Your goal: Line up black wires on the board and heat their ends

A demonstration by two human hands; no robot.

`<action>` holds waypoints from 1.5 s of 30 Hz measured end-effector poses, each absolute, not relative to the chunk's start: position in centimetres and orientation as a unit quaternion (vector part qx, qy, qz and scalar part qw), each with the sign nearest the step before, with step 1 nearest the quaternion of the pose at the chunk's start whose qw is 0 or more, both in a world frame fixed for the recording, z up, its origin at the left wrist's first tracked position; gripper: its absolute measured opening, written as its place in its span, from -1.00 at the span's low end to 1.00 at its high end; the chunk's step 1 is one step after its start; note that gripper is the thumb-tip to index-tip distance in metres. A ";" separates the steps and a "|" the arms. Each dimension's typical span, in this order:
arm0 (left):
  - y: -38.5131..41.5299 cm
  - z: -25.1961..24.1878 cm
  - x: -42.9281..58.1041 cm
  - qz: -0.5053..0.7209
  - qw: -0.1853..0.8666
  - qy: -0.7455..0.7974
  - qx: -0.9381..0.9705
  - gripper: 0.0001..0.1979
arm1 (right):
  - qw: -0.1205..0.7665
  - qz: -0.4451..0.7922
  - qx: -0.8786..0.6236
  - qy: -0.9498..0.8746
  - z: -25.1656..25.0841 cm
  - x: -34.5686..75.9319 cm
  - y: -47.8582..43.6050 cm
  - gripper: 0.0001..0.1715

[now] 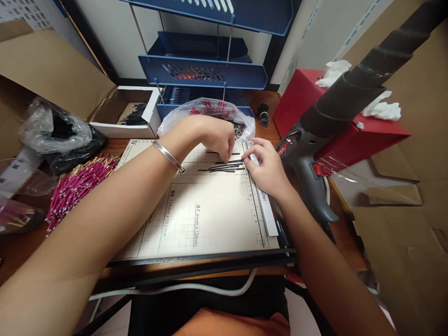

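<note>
Reaching over the cutting board (224, 205), your left hand (220, 135) curls its fingers down among the thin black strips (227, 167); whether it pinches one cannot be told. Your right hand (264, 163) bends loosely over the white rail (266, 210), thumb and fingers beside the strips' ends, though any grasp there is unclear too. The strips lie just below your left fingers and left of your right thumb, roughly parallel and pointing at the rail, probably to line up their ends. Just beyond your left hand sits a plastic bag (206, 103), seemingly within easy reach. Right of your right hand, a hot-air gun (334, 107) has its handle toward you, likely for quick grabbing. Well left of your left hand, pink rods (80, 186) lie off the board, presumably kept apart from the strips.
</note>
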State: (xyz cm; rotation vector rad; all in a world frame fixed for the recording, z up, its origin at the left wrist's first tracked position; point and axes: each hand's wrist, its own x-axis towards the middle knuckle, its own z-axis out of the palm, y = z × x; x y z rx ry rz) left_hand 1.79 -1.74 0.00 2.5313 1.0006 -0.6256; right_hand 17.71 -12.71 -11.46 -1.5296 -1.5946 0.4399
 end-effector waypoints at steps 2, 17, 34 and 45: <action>-1.6 0.0 1.7 -0.219 0.180 0.354 0.891 -0.62 | 0.428 0.178 -0.614 -0.639 -11.4 17.7 -12.7 -0.89; -1.4 -0.5 1.5 -0.173 0.176 0.354 0.902 -0.70 | 0.441 0.171 -0.613 -0.633 -11.7 17.7 -12.5 -0.84; -0.7 -0.5 1.0 -0.122 0.175 0.369 0.905 -0.65 | 0.459 0.176 -0.610 -0.621 -11.8 18.0 -12.4 -0.74; -0.5 -1.7 1.2 -0.110 0.194 0.347 0.911 -0.67 | 0.495 0.253 -0.621 -0.553 -13.6 18.2 -11.2 -0.59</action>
